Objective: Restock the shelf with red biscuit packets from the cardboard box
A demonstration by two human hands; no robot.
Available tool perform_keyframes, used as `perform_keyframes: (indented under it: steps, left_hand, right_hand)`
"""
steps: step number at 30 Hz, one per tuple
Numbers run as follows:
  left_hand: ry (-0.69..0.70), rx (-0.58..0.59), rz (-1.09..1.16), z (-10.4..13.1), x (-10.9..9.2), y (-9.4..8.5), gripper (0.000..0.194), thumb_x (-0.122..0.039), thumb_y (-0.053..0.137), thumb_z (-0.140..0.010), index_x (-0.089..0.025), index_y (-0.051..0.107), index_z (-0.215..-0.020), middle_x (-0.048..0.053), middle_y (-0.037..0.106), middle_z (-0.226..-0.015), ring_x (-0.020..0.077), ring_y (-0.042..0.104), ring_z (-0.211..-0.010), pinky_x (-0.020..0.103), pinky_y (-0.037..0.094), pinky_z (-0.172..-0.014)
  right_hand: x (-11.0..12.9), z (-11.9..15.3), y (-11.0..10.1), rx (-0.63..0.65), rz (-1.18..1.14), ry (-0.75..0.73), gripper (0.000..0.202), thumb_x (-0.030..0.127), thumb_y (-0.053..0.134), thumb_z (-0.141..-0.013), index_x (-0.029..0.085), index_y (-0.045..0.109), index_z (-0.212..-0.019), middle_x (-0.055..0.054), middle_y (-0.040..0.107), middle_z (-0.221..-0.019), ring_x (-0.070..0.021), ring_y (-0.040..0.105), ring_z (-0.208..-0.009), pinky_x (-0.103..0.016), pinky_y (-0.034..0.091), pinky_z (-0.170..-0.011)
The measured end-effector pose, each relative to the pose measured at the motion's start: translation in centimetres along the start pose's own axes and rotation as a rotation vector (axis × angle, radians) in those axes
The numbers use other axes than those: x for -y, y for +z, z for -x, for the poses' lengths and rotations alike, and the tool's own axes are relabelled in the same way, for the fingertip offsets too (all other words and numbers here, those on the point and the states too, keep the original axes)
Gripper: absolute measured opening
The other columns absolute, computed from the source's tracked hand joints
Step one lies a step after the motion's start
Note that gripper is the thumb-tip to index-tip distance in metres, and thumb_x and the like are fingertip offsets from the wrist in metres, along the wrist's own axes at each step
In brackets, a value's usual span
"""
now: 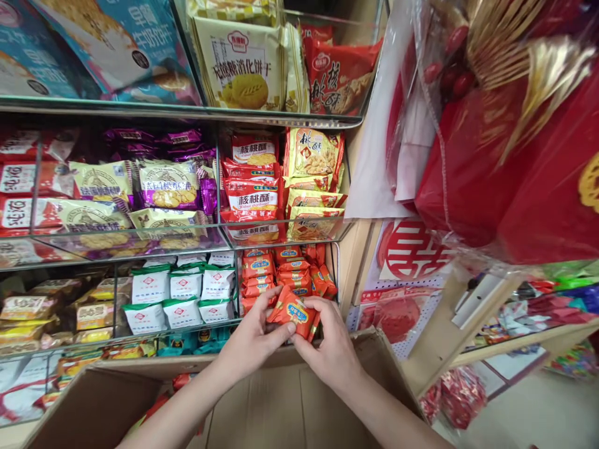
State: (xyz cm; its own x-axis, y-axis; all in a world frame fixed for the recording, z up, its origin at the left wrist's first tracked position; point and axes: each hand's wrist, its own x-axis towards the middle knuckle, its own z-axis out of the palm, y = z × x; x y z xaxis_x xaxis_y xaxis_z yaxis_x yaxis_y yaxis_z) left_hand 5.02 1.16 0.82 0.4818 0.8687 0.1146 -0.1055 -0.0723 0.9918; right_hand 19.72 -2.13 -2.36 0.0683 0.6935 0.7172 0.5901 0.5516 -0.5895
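Between my two hands is a small red packet (298, 313) with a blue and yellow label, at the front of a shelf bin. My left hand (257, 333) grips its left side, thumb on the front. My right hand (330, 340) closes round its right side, where the edge of another red packet shows behind. Similar red packets (294, 266) lie stacked in the bin just beyond. Below my forearms stands a cardboard box (262, 405), with some red packets (182, 380) at its left, partly hidden by my left arm.
Glass-fronted shelves (140, 246) of wrapped snacks fill the left and centre. White and green packets (182, 285) sit left of the red ones. Red decorations in clear plastic (472, 143) hang at the upper right, near a wooden shelf post (358, 262).
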Motion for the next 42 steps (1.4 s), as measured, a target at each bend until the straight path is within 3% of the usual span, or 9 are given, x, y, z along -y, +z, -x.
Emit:
perform_keyframes:
  steps: [7,10,14,20,22,25,31,37,42]
  left_hand:
    - [-0.034,-0.231,0.127,-0.2,-1.4,0.4,0.037,-0.024,0.071,-0.065,-0.02,0.044,-0.09,-0.006,0.058,-0.064,0.0092,0.056,-0.056,0.02,0.047,-0.057]
    - [-0.063,-0.291,0.165,-0.5,-1.8,0.6,0.03,-0.028,0.069,-0.067,-0.019,0.049,-0.089,-0.004,0.058,-0.07,0.0084,0.056,-0.056,0.019,0.048,-0.052]
    - [-0.08,-0.243,0.066,-0.6,-1.8,0.5,0.029,-0.028,0.07,-0.067,-0.017,0.056,-0.089,-0.002,0.06,-0.074,0.009,0.058,-0.06,0.018,0.051,-0.053]
    - [-0.131,-0.251,0.047,0.0,-3.1,0.7,0.044,-0.004,0.071,-0.058,-0.02,0.059,-0.098,-0.001,0.063,-0.082,0.008,0.06,-0.061,0.016,0.053,-0.054]
    - [-0.103,-0.296,0.07,-0.4,-3.6,0.6,0.034,0.0,0.066,-0.061,-0.017,0.061,-0.09,0.0,0.065,-0.079,0.0091,0.061,-0.061,0.016,0.053,-0.054]
    - [-0.085,-0.456,0.146,-2.1,-4.3,0.1,0.01,-0.001,0.056,-0.072,-0.01,0.059,-0.069,0.003,0.063,-0.064,0.0082,0.059,-0.053,0.014,0.052,-0.048]
    - [-0.084,-0.715,0.294,-7.6,-5.7,0.4,0.024,-0.007,0.045,-0.085,-0.014,0.054,-0.064,0.0,0.058,-0.05,0.0057,0.054,-0.04,0.009,0.045,-0.036]
    - [-0.063,-0.755,0.257,-12.3,-5.4,1.9,0.017,-0.003,0.051,-0.081,-0.017,0.06,-0.079,-0.002,0.058,-0.051,0.0088,0.058,-0.044,0.009,0.041,-0.028]
    - [0.084,-0.789,0.222,-15.1,-4.6,2.2,0.023,-0.004,0.046,-0.085,-0.021,0.057,-0.095,-0.003,0.063,-0.068,0.0063,0.061,-0.059,0.01,0.048,-0.043]
  right_hand:
    - [-0.3,0.1,-0.1,0.086,-0.073,-0.007,0.044,0.021,0.066,-0.069,0.02,0.043,-0.107,-0.009,0.053,-0.109,-0.0207,0.051,-0.101,-0.035,0.045,-0.084]
    - [-0.3,0.2,-0.4,0.172,-0.076,-0.042,0.039,0.02,0.061,-0.073,0.019,0.044,-0.108,-0.007,0.056,-0.104,-0.018,0.054,-0.092,-0.032,0.047,-0.079]
    - [-0.5,0.2,-0.8,0.235,-0.027,-0.105,0.038,0.021,0.054,-0.08,0.017,0.043,-0.116,-0.009,0.057,-0.105,-0.0187,0.055,-0.091,-0.035,0.045,-0.083]
    - [-0.6,0.2,-1.2,0.275,-0.053,-0.086,0.041,0.017,0.048,-0.083,0.018,0.041,-0.123,-0.008,0.056,-0.112,-0.016,0.056,-0.088,-0.032,0.045,-0.083]
    - [-0.3,0.2,-1.3,0.309,-0.038,-0.087,0.047,0.015,0.047,-0.082,0.017,0.037,-0.127,-0.008,0.054,-0.116,-0.0159,0.056,-0.088,-0.032,0.045,-0.083]
    - [-0.1,0.1,-1.6,0.379,0.017,-0.088,0.039,0.015,0.048,-0.081,0.014,0.045,-0.12,-0.01,0.053,-0.114,-0.0181,0.055,-0.092,-0.033,0.044,-0.083]
    - [-0.3,0.1,-1.9,0.462,0.124,-0.108,0.013,0.018,0.05,-0.081,0.014,0.06,-0.089,-0.007,0.058,-0.096,-0.0188,0.056,-0.086,-0.032,0.043,-0.076]
    - [-0.3,0.5,-2.4,0.504,0.216,-0.135,0.01,0.022,0.056,-0.078,0.015,0.058,-0.084,-0.006,0.059,-0.087,-0.0196,0.054,-0.08,-0.032,0.039,-0.07]
    - [-0.5,0.5,-2.9,0.511,0.2,-0.134,0.01,0.022,0.057,-0.078,0.015,0.057,-0.085,-0.006,0.059,-0.087,-0.0193,0.054,-0.082,-0.031,0.038,-0.07]
